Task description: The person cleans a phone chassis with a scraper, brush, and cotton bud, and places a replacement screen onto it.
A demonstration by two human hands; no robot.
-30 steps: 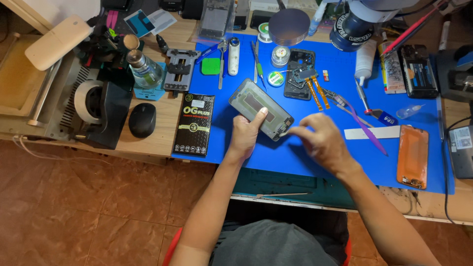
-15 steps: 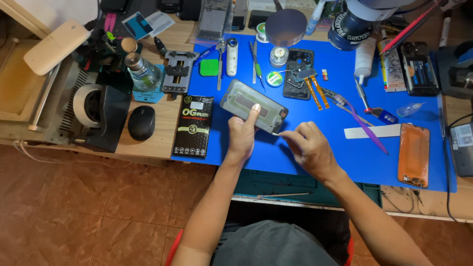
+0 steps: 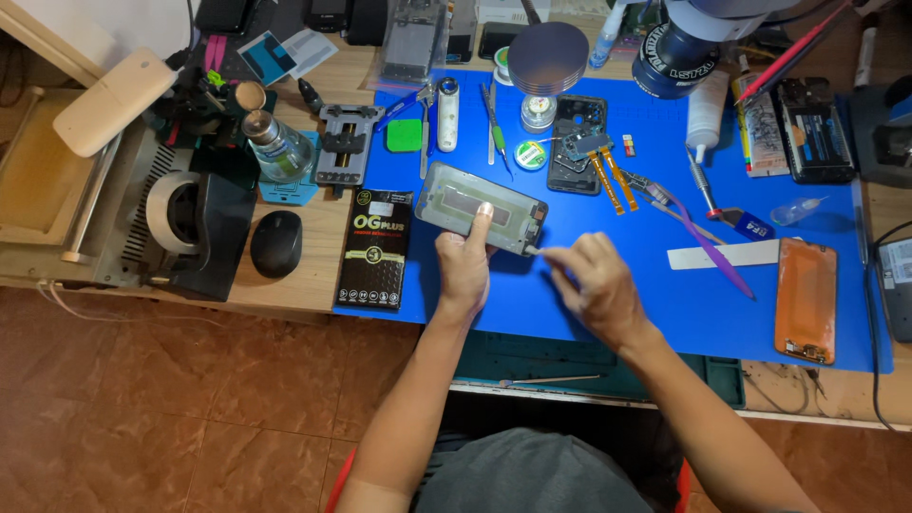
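**Phone frame steadied on the repair mat, corner worked by fingertips**

The left hand lies on the blue mat with its index finger stretched forward and pressed flat on the middle of the phone frame; the other fingers are curled under, holding nothing. The right hand has thumb and forefinger pressed together at the frame's near right corner; whether a sliver of film or adhesive sits between them is too small to tell. The frame lies tilted, in the left middle of the mat, just right of a black screen-protector box.

Risks, as a judgement: only one finger pins the frame, so a sideways pull at the corner could swivel it toward the box or the disassembled black phone with its orange flex cables just beyond. A sharp tug might also tear whatever is being lifted or bend the thin frame. The purple pry tool and metal tweezers lie near the right wrist and could be swept aside.

Containers: a small glass bottle at the far left holds clear liquid and is corked; a white squeeze bottle and a small clear dropper bottle lie to the right, contents not discernible. A round tin stands at the far side, and beside it a small green-rimmed reel. An orange-backed phone panel rests at the right edge, well apart.
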